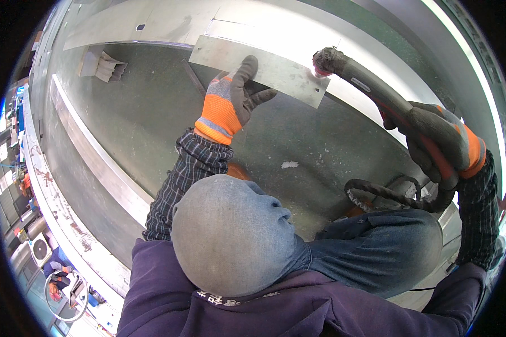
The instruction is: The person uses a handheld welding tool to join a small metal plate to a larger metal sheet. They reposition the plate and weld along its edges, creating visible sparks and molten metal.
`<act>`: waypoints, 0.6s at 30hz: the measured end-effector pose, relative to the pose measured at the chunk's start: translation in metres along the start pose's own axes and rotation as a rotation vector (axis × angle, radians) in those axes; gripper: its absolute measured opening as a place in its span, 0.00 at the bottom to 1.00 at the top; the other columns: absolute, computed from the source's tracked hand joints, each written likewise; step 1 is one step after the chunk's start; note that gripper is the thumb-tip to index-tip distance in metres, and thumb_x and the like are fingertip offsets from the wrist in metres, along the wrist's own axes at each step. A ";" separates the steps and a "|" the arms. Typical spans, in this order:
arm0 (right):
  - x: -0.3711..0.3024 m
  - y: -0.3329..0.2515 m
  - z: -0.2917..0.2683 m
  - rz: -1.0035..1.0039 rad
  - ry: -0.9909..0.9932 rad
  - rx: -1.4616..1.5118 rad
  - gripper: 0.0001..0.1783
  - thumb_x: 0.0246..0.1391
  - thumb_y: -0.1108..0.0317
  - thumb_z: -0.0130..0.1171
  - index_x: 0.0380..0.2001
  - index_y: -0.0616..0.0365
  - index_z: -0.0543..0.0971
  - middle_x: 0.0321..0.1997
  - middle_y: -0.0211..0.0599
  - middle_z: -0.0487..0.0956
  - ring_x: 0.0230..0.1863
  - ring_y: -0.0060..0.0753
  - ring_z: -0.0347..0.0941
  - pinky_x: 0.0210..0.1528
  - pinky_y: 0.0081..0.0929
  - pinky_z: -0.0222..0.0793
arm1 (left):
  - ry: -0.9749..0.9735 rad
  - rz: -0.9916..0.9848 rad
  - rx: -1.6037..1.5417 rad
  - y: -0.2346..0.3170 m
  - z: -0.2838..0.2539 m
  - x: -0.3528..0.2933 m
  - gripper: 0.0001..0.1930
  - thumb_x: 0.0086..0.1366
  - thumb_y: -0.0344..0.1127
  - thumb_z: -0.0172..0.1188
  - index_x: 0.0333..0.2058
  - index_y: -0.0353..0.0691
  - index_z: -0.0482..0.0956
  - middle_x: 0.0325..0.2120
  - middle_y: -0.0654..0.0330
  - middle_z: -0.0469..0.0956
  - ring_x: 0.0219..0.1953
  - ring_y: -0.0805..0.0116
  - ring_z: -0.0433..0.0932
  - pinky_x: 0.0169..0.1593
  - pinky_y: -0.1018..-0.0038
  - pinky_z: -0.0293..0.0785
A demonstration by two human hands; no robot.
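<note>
My left hand [236,92], in a grey glove with an orange cuff, holds the near edge of a flat metal plate [264,64]. One finger lies on the plate's face and another stretches along its near edge; the remaining fingers are partly hidden. The plate has small holes near its ends and rests against a long pale metal panel [309,25]. In my gloved right hand [441,137] is a dark welding torch [371,81] with red on its handle. Its wrapped head and reddish nozzle touch or nearly touch the plate's right end, where a bright spot shows.
A black hose [376,188] curls below the torch beside my bent knee [376,253]. Left of me runs a long metal strip [95,140], with a bent metal piece [111,67] farther off. Another person [59,275] is at the lower left, near a fan unit [40,249].
</note>
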State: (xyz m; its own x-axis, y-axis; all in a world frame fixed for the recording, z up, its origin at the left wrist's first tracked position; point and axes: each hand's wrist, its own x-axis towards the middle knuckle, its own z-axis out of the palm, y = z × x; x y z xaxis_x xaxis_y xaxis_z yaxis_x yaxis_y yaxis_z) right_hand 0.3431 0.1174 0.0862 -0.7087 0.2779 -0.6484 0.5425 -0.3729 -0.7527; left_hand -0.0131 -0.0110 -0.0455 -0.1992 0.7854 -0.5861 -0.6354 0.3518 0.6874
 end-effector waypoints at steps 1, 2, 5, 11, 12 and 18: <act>0.000 -0.001 0.001 0.017 -0.011 0.024 0.30 0.70 0.47 0.52 0.54 0.68 0.73 0.19 0.30 0.74 0.13 0.21 0.69 0.13 0.21 0.64 | 0.004 -0.020 -0.025 0.000 0.001 0.001 0.19 0.76 0.40 0.56 0.55 0.30 0.73 0.41 0.55 0.78 0.40 0.59 0.85 0.44 0.66 0.91; 0.000 -0.003 0.002 0.035 -0.022 0.048 0.30 0.71 0.47 0.52 0.54 0.68 0.73 0.19 0.30 0.74 0.13 0.21 0.69 0.13 0.20 0.64 | 0.014 -0.021 -0.021 -0.002 0.001 0.002 0.18 0.76 0.40 0.57 0.54 0.30 0.74 0.41 0.55 0.78 0.40 0.59 0.85 0.44 0.66 0.91; -0.002 -0.005 0.003 0.069 -0.020 0.057 0.30 0.71 0.47 0.52 0.55 0.68 0.73 0.19 0.30 0.74 0.14 0.21 0.69 0.14 0.21 0.65 | 0.039 0.023 0.041 -0.003 -0.002 0.001 0.17 0.75 0.42 0.58 0.51 0.32 0.76 0.40 0.55 0.79 0.38 0.60 0.85 0.43 0.66 0.91; -0.010 -0.006 0.005 0.068 0.035 -0.072 0.32 0.71 0.49 0.49 0.55 0.76 0.72 0.19 0.33 0.77 0.16 0.21 0.74 0.16 0.20 0.71 | 0.003 -0.007 -0.003 -0.002 0.000 0.003 0.19 0.74 0.45 0.60 0.50 0.33 0.76 0.38 0.57 0.81 0.38 0.63 0.85 0.41 0.69 0.90; -0.012 -0.007 0.004 0.071 0.035 -0.094 0.32 0.70 0.49 0.50 0.55 0.76 0.72 0.20 0.33 0.77 0.17 0.21 0.74 0.17 0.20 0.71 | -0.009 0.011 0.023 -0.008 -0.007 0.007 0.19 0.74 0.46 0.60 0.50 0.33 0.76 0.38 0.57 0.81 0.38 0.64 0.85 0.41 0.70 0.89; -0.025 -0.030 0.023 -0.128 0.387 -0.059 0.34 0.64 0.46 0.57 0.50 0.75 0.73 0.20 0.32 0.76 0.14 0.19 0.71 0.16 0.17 0.69 | -0.068 0.344 0.445 -0.017 -0.028 0.004 0.20 0.73 0.44 0.62 0.50 0.30 0.77 0.38 0.52 0.81 0.40 0.59 0.84 0.46 0.63 0.88</act>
State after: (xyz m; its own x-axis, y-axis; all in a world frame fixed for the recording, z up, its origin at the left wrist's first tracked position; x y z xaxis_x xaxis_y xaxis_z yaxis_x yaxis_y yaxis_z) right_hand 0.3347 0.1015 0.1274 -0.5565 0.6352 -0.5356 0.4941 -0.2652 -0.8279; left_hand -0.0234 -0.0284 -0.0713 -0.2816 0.9186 -0.2773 -0.1635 0.2388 0.9572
